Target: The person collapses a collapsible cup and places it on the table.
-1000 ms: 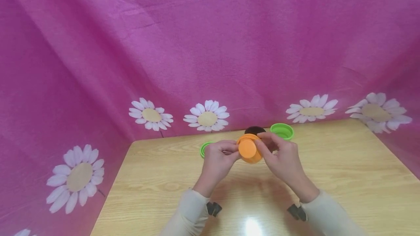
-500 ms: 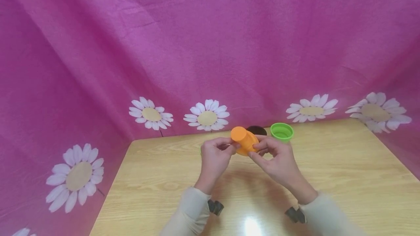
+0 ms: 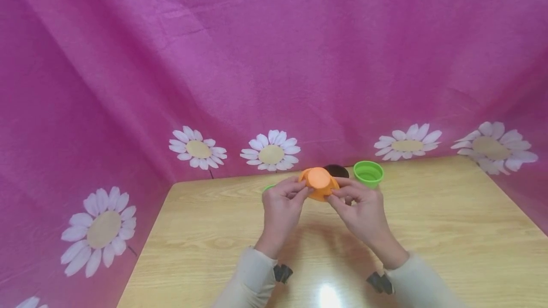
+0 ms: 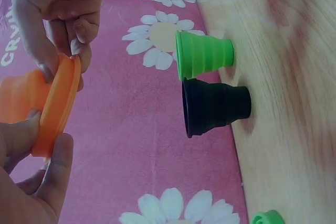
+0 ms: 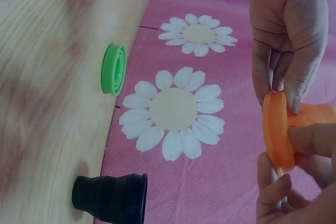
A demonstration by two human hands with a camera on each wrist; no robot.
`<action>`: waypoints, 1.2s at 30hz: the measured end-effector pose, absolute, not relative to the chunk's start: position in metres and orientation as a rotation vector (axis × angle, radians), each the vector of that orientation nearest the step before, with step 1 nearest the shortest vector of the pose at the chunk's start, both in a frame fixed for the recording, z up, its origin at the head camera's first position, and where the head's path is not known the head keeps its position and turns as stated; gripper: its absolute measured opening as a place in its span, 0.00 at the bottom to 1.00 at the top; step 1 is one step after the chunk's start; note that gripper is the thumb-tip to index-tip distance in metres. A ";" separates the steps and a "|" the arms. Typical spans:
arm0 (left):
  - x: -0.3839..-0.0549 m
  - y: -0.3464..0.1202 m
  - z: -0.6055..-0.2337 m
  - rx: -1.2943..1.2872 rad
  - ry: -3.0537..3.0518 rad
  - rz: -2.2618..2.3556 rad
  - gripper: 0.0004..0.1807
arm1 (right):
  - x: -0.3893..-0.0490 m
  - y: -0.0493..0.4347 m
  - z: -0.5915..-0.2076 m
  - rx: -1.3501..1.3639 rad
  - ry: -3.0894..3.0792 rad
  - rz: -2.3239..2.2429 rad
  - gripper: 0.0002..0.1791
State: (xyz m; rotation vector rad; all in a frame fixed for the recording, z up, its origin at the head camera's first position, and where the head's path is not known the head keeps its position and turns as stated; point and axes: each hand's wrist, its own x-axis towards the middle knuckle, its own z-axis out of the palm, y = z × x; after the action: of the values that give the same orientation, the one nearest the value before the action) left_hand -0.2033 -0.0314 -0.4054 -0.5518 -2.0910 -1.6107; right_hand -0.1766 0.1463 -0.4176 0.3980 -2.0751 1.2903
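Note:
Both hands hold an orange collapsible cup (image 3: pixel 320 179) above the table, its small flat base turned up and its wide rim below. The left hand (image 3: pixel 281 210) pinches the rim on the left side. Opposite it, the right hand (image 3: pixel 365 208) pinches the rim between thumb and fingers. In the left wrist view the orange cup (image 4: pixel 55 106) lies sideways, its narrow part partly hidden by the hands. Behind the hands stand a black collapsible cup (image 4: pixel 218 107) and a green collapsible cup (image 4: pixel 205 55), both extended and upright, close together.
A flattened green collapsible cup (image 5: pixel 114 69) lies near the table's back edge, mostly behind the left hand in the head view. The wooden table (image 3: pixel 197 246) meets a purple cloth (image 3: pixel 321 70) with printed daisies at its back and left.
The orange cup's base has turned from facing the person, through a lean to the left, to pointing more upward. The right hand's fingers have shifted from the upper side down to the rim.

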 end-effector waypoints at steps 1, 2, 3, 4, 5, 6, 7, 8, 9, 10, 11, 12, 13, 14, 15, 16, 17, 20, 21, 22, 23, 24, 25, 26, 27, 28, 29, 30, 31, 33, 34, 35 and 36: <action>-0.203 -0.031 -0.405 -0.573 -2.083 -1.582 0.11 | -0.177 0.146 -0.417 0.380 -2.090 1.270 0.05; -0.202 -0.030 -0.404 -0.590 -2.079 -1.559 0.11 | -0.177 0.146 -0.416 0.359 -2.107 1.246 0.04; -0.202 -0.030 -0.404 -0.608 -2.078 -1.534 0.11 | -0.178 0.146 -0.416 0.335 -2.128 1.221 0.04; -0.201 -0.029 -0.404 -0.628 -2.078 -1.509 0.12 | -0.178 0.145 -0.415 0.309 -2.146 1.210 0.04; -0.201 -0.029 -0.404 -0.643 -2.083 -1.493 0.12 | -0.178 0.145 -0.415 0.287 -2.161 1.205 0.04; -0.200 -0.029 -0.404 -0.652 -2.091 -1.481 0.12 | -0.179 0.145 -0.415 0.262 -2.177 1.205 0.04; -0.200 -0.029 -0.404 -0.658 -2.100 -1.479 0.12 | -0.179 0.144 -0.415 0.240 -2.192 1.209 0.05; -0.199 -0.029 -0.403 -0.659 -2.112 -1.490 0.13 | -0.179 0.144 -0.415 0.222 -2.205 1.213 0.05; -0.199 -0.029 -0.404 -0.654 -2.131 -1.508 0.13 | -0.179 0.144 -0.416 0.207 -2.216 1.225 0.05; -0.199 -0.029 -0.404 -0.639 -2.151 -1.542 0.13 | -0.179 0.144 -0.416 0.193 -2.226 1.237 0.04; -0.200 -0.030 -0.405 -0.616 -2.175 -1.575 0.13 | -0.179 0.144 -0.416 0.181 -2.236 1.246 0.03; -0.200 -0.030 -0.405 -0.588 -2.201 -1.620 0.13 | -0.179 0.145 -0.416 0.173 -2.243 1.256 0.02; -0.201 -0.031 -0.405 -0.564 -2.226 -1.668 0.13 | -0.179 0.145 -0.416 0.164 -2.250 1.265 0.02; -0.201 -0.032 -0.406 -0.541 -2.253 -1.711 0.13 | -0.179 0.145 -0.416 0.159 -2.253 1.276 0.02; -0.202 -0.032 -0.406 -0.521 -2.280 -1.749 0.13 | -0.179 0.146 -0.417 0.154 -2.254 1.287 0.02; -0.203 -0.033 -0.406 -0.506 -2.305 -1.776 0.13 | -0.178 0.146 -0.417 0.153 -2.253 1.300 0.03; -0.203 -0.034 -0.406 -0.497 -2.322 -1.808 0.13 | -0.178 0.147 -0.417 0.157 -2.250 1.319 0.04; -0.204 -0.035 -0.406 -0.460 -2.345 -1.944 0.13 | -0.178 0.149 -0.416 0.169 -2.221 1.401 0.05; -0.205 -0.035 -0.406 -0.447 -2.330 -2.011 0.13 | -0.178 0.150 -0.416 0.170 -2.208 1.438 0.05; -0.205 -0.035 -0.406 -0.436 -2.301 -2.089 0.13 | -0.178 0.150 -0.415 0.175 -2.190 1.482 0.05; -0.206 -0.035 -0.407 -0.420 -2.264 -2.171 0.13 | -0.177 0.151 -0.415 0.176 -2.172 1.528 0.05; -0.206 -0.035 -0.407 -0.406 -2.225 -2.244 0.13 | -0.177 0.151 -0.414 0.179 -2.148 1.580 0.06; -0.206 -0.035 -0.407 -0.394 -2.186 -2.306 0.12 | -0.176 0.152 -0.413 0.185 -2.129 1.627 0.05; -0.206 -0.035 -0.407 -0.379 -2.146 -2.366 0.12 | -0.175 0.152 -0.413 0.189 -2.110 1.675 0.05; -0.207 -0.035 -0.407 -0.375 -2.119 -2.395 0.12 | -0.175 0.152 -0.412 0.190 -2.092 1.719 0.05; -0.207 -0.034 -0.407 -0.369 -2.095 -2.420 0.12 | -0.174 0.151 -0.411 0.189 -2.072 1.762 0.05; -0.207 -0.034 -0.407 -0.358 -2.080 -2.436 0.11 | -0.174 0.151 -0.412 0.184 -2.058 1.797 0.04; -0.207 -0.034 -0.407 -0.349 -2.063 -2.454 0.11 | -0.174 0.151 -0.411 0.170 -2.042 1.833 0.04; -0.207 -0.034 -0.407 -0.336 -2.046 -2.474 0.11 | -0.175 0.151 -0.411 0.148 -2.031 1.860 0.04; -0.209 -0.035 -0.408 -0.318 -2.001 -2.527 0.11 | -0.175 0.151 -0.411 0.095 -2.002 1.922 0.05; -0.209 -0.035 -0.408 -0.305 -1.980 -2.558 0.11 | -0.175 0.151 -0.411 0.069 -1.989 1.957 0.06; -0.210 -0.036 -0.408 -0.288 -1.958 -2.593 0.12 | -0.176 0.152 -0.411 0.049 -1.978 1.995 0.08; -0.210 -0.036 -0.408 -0.269 -1.937 -2.627 0.12 | -0.177 0.152 -0.410 0.030 -1.960 2.045 0.09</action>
State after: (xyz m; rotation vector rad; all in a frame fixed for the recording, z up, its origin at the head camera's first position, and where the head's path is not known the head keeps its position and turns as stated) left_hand -0.2103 -0.0361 -0.4078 -0.2688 -1.9373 -2.6268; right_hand -0.1768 0.1522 -0.4103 0.0295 -1.9602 2.0454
